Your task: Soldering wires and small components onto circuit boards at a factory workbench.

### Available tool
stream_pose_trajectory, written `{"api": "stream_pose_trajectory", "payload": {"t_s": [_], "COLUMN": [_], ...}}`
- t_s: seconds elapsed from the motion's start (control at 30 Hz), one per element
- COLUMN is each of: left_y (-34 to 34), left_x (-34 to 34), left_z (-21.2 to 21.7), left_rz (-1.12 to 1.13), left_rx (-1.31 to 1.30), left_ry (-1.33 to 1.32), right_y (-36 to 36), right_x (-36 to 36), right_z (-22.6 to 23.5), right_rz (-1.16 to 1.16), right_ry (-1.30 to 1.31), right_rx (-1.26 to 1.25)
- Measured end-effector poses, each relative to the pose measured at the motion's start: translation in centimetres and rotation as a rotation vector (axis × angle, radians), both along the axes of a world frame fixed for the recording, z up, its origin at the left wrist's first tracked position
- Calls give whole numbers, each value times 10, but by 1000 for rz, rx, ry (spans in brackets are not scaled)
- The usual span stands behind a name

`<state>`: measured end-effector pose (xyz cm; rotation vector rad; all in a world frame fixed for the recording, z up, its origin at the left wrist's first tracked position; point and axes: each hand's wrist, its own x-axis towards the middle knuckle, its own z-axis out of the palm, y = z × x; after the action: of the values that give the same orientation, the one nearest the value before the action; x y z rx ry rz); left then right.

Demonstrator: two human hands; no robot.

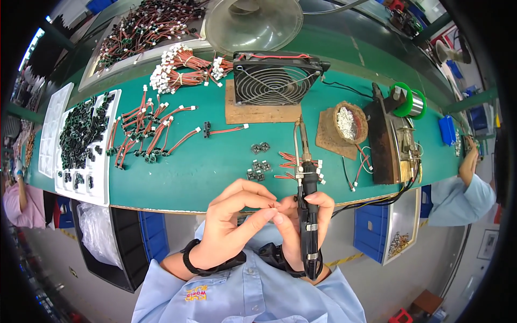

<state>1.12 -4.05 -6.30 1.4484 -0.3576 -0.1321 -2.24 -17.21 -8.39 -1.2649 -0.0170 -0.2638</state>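
Note:
My right hand (291, 232) is closed around a soldering iron (309, 185) with a thin metal feed tube fixed along it. The iron stands nearly upright in the picture, its tip pointing away from me. My left hand (231, 222) pinches thumb and finger together, meeting the right fingertips at the bench's near edge. A speck of red shows between the fingertips, too small to name. Just beyond the hands lie red-and-black wire leads (291, 160) with white plugs, partly behind the iron. Left of these sit several small black square components (259, 166).
A black fan (277, 81) stands on a brown board. To the right are a bowl of white granules (345, 123) and a green solder reel (409, 101). At left, wired parts (142, 132) lie beside a white tray (102, 183) of black components. Co-workers sit at both sides.

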Motion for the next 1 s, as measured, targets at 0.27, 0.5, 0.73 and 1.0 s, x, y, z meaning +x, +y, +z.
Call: {"api": "stream_pose_trajectory", "payload": {"t_s": [0.27,0.5,0.73,1.0], "left_y": [-5,1,1,-1], "left_x": [-6,-10,-13,-15], "left_z": [-1,1,-1,-1], "left_rz": [65,-30,27,122], "left_rx": [-273,-39,12,7], "left_ry": [273,120,58,53], "right_y": [-10,-19,-17,-19], "right_x": [2,16,15,13], "right_z": [4,14,11,11], "right_rz": [-35,83,137,142], "right_ry": [-60,-213,-186,-171], "right_rx": [-292,-341,-284,-361]}}
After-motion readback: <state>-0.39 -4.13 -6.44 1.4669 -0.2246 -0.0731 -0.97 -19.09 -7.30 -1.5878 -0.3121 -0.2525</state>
